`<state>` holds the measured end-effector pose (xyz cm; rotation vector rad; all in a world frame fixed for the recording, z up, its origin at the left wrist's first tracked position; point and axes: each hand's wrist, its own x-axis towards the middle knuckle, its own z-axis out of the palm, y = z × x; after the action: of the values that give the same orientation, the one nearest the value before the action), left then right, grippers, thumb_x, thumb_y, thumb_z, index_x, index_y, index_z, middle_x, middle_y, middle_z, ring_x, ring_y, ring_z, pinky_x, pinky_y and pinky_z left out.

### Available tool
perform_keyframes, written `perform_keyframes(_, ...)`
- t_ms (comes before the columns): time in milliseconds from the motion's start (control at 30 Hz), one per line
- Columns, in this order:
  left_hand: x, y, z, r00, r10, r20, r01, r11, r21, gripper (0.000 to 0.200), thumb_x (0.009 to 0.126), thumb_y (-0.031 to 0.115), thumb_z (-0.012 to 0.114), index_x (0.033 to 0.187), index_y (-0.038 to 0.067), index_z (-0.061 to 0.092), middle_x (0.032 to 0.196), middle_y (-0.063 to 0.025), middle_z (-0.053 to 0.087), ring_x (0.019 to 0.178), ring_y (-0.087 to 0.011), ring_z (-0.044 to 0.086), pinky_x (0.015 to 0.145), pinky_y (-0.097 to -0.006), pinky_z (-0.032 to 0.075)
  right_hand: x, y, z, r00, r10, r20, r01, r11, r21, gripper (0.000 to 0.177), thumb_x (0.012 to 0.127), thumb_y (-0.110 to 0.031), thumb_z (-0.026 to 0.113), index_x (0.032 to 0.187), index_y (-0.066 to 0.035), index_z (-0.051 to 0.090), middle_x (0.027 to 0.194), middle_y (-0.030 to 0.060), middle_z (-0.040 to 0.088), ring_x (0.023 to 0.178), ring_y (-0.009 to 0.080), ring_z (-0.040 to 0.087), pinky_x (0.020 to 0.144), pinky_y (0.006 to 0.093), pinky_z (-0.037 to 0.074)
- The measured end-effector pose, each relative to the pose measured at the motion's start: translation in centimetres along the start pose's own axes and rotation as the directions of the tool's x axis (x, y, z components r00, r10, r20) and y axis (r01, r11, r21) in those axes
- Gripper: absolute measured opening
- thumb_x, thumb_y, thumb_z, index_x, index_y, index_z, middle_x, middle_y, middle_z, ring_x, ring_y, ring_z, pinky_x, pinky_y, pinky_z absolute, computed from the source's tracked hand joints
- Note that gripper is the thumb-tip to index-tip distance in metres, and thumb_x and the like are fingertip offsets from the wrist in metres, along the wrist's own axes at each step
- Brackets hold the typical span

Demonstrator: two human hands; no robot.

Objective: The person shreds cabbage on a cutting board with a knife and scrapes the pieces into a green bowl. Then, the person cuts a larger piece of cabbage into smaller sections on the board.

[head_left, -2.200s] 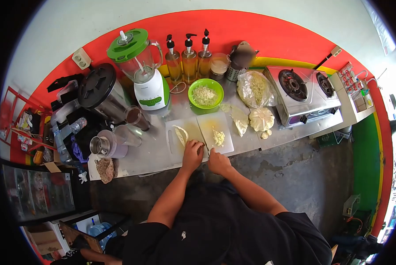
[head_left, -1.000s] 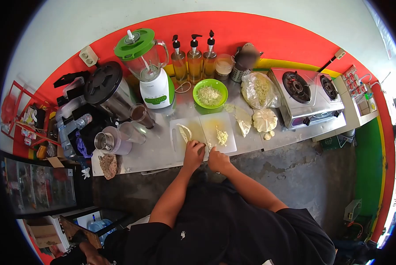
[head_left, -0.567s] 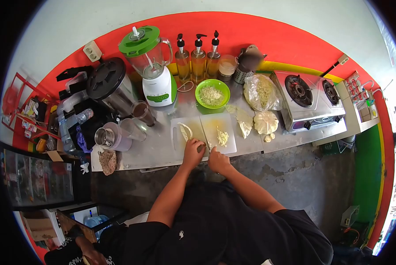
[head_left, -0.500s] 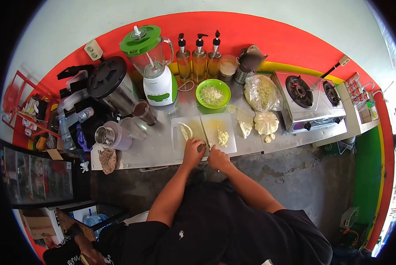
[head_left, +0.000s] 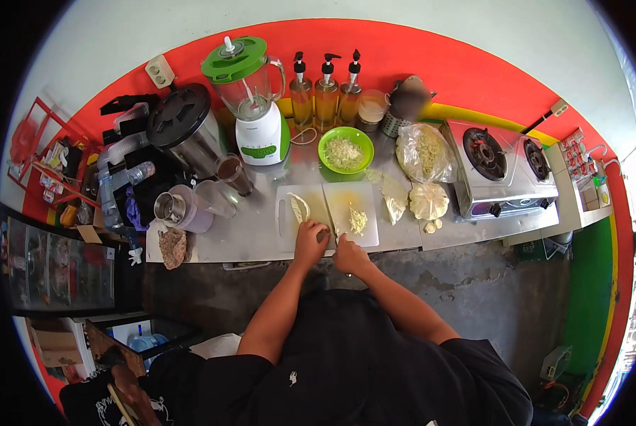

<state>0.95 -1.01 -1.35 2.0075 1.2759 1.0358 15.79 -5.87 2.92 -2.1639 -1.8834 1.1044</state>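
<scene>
Wrapping its grip round a knife [head_left: 335, 231], the right hand [head_left: 350, 256] is working at the cutting board [head_left: 286, 231]. The left hand [head_left: 311, 241] is curling nearby, its grip unclear

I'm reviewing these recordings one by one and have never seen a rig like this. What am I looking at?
There is no machine: a person works with two bare hands. Every picture comes from one camera worn on their head, looking forward and down. The right hand grips a knife lying across a white cutting board. The left hand is at the near end of a pale leafy piece. Also on the metal table are a green bowl, a blender and a stove.
</scene>
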Motion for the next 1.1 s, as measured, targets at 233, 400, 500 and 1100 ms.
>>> perform_keyframes(233,0.2,1.5,1.9,0.993,-0.068,-0.096,0.076,0.994,0.079,0.009,0.079,0.013,0.075,0.088,0.013,0.073,0.088,-0.0060,0.057,0.093,-0.0302,0.052,0.084,-0.0414,0.045,-1.2,2.8,-2.3,0.998,0.040,-0.040,-0.042,0.999,-0.034,0.038,0.089,-0.019,0.059,0.110,0.008,0.044,0.102,0.0362,0.065,0.100,0.0509,0.065,0.089,0.0561,0.051)
perform_keyframes(400,-0.1,2.0,2.7,0.988,-0.108,-0.107,0.119,0.987,0.104,0.011,0.079,0.015,0.075,0.090,0.015,0.074,0.091,-0.0060,0.056,0.096,-0.0312,0.049,0.087,-0.0440,0.042,-1.3,3.0,-2.7,1.000,-0.025,0.018,0.024,0.999,0.029,0.037,0.089,-0.019,0.058,0.109,0.009,0.045,0.101,0.0371,0.065,0.101,0.0502,0.065,0.089,0.0566,0.051)
perform_keyframes(500,-0.2,1.7,2.9,0.989,-0.106,-0.107,0.118,0.986,0.117,0.012,0.080,0.017,0.075,0.092,0.015,0.074,0.093,-0.0063,0.055,0.097,-0.0317,0.049,0.088,-0.0457,0.040,-0.8,2.4,-2.2,0.996,-0.077,0.034,0.076,0.997,0.033,0.038,0.089,-0.020,0.058,0.110,0.009,0.045,0.102,0.0371,0.065,0.101,0.0500,0.065,0.089,0.0560,0.051)
perform_keyframes(1100,-0.2,1.1,2.2,0.999,-0.034,-0.007,0.035,0.993,0.116,0.016,0.084,0.017,0.072,0.099,0.012,0.073,0.097,-0.0081,0.055,0.097,-0.0324,0.048,0.087,-0.0463,0.038,0.1,0.0,-1.9,0.999,0.044,0.017,-0.042,0.994,-0.102,0.041,0.089,-0.021,0.062,0.114,0.006,0.045,0.108,0.0317,0.067,0.103,0.0461,0.067,0.090,0.0517,0.054)
